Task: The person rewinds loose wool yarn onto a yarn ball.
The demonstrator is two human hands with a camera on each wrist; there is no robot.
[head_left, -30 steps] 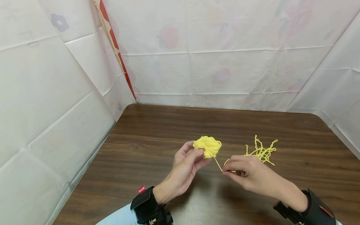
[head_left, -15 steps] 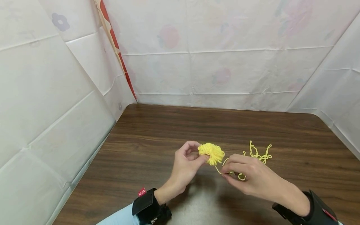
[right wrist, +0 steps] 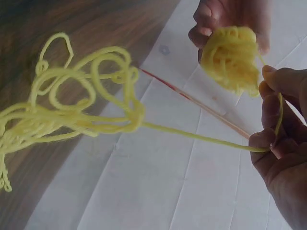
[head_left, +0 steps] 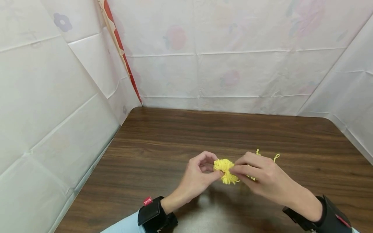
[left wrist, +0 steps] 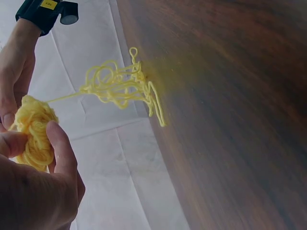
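Left hand: the left hand (head_left: 198,176) comes in from the lower left, wrist low, palm turned toward the right, held just above the table (head_left: 163,136). Fingers arch over the top and the thumb closes in from below.
Left grip: thumb and fingertips (left wrist: 57,139) pinch the yarn ball (head_left: 225,170) on its left side, a firm curl round the small yellow wad.
Right hand: the right hand (head_left: 262,181) reaches in from the lower right, back of the hand up, knuckles raised, right up against the ball.
Right grip: index and thumb (right wrist: 268,143) are curled and pinch the yarn strand (right wrist: 201,136), which runs taut from the fingers.
Yarn ball: up off the wood, between both hands, near the middle of the table's near half.
Loose tangle: the loose yarn tangle (right wrist: 72,105) hangs at the far end of that strand, behind the right hand; in the head view only two loops peek out past the knuckles. I can't tell whether it touches the table.
Wrists: a black wrist strap (head_left: 152,215) on the left, another on the right.
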